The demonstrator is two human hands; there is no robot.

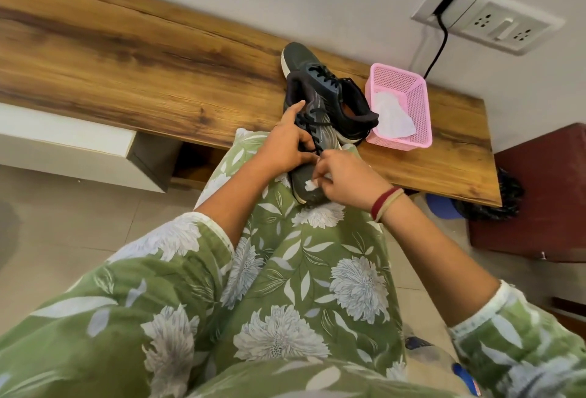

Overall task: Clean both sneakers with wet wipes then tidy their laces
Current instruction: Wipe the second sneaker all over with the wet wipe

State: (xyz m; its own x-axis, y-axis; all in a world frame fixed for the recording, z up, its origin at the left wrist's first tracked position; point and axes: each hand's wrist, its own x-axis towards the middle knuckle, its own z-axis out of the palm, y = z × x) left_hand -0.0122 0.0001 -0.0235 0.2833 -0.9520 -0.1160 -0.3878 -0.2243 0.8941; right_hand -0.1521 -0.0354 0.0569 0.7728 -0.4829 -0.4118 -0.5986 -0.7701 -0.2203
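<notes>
Pink basket holds crumpled white wipe.

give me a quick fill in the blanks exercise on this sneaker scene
1. The crumpled wipe lies in the ____ basket.
2. The left hand and right hand pinch the ____ laces of the near sneaker.
3. The other sneaker stands on the ____ bench, beside the basket.
4. The bracelets sit on the ____ wrist.

Missing words: pink, black, wooden, right
</notes>
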